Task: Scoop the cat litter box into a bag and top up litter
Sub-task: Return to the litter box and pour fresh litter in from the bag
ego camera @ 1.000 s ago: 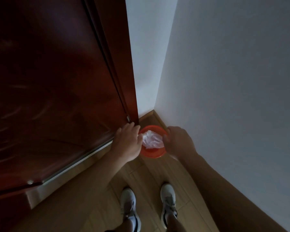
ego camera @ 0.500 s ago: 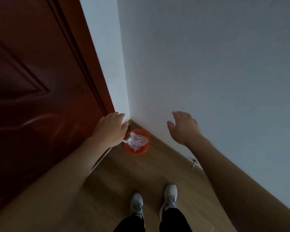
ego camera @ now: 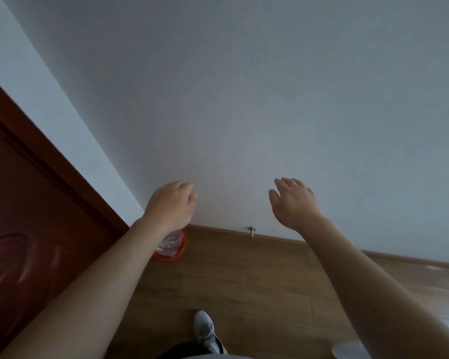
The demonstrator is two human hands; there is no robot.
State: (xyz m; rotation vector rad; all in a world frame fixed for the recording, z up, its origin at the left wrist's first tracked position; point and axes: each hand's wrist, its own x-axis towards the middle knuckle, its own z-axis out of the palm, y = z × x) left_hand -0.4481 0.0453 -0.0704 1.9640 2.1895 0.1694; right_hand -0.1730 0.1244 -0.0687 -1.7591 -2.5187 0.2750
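Observation:
A small red bin (ego camera: pixel 180 248) stands on the wooden floor in the corner by the door, with a clear plastic bag (ego camera: pixel 171 242) in it. My left forearm covers part of both. My left hand (ego camera: pixel 171 204) hangs above the bin with loosely curved fingers and holds nothing. My right hand (ego camera: pixel 293 202) is raised in front of the white wall, fingers relaxed and spread, also holding nothing. No litter box or scoop is in view.
A dark red wooden door (ego camera: pixel 34 229) fills the left side. A white wall (ego camera: pixel 244 99) faces me, with a metal door stop (ego camera: pixel 251 230) on its wooden skirting. One white shoe (ego camera: pixel 205 330) stands on the wooden floor (ego camera: pixel 244 288). A pale object (ego camera: pixel 347 349) shows at bottom right.
Both hands have come away from the bag in the red bin and risen. My view has swung right, from the door toward the wall.

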